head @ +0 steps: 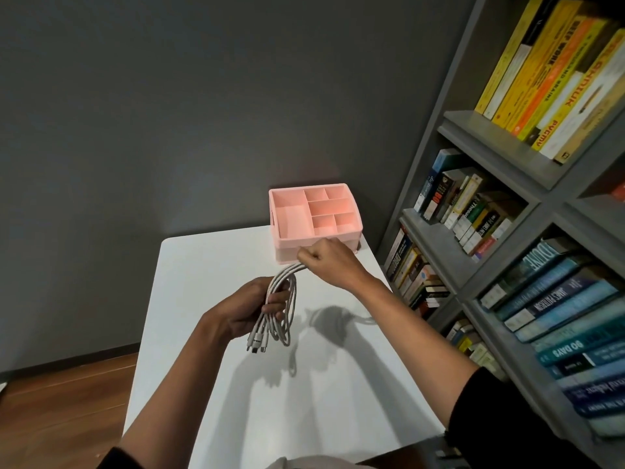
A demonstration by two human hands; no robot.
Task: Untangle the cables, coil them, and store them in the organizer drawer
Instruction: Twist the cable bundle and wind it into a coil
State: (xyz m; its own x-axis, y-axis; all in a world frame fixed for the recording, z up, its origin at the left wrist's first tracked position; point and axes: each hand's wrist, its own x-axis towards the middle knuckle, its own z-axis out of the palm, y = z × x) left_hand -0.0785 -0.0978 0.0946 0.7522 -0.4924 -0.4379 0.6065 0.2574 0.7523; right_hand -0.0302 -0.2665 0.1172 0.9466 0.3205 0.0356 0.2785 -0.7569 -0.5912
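While the left hand (248,311) grips a looped bundle of white braided cables (282,306) above the white table (203,282), the right hand (326,260) pinches the loops' upper end. Beyond sits the pink plastic organizer (316,214) — its open top compartments bare — beside a grey bookshelf (500,157).

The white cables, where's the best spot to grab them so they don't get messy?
Grip the cables around the middle, where the strands run side by side, coming from the left as the left hand does. The plugs dangle loose below, and the right hand already grips the top of the loops.
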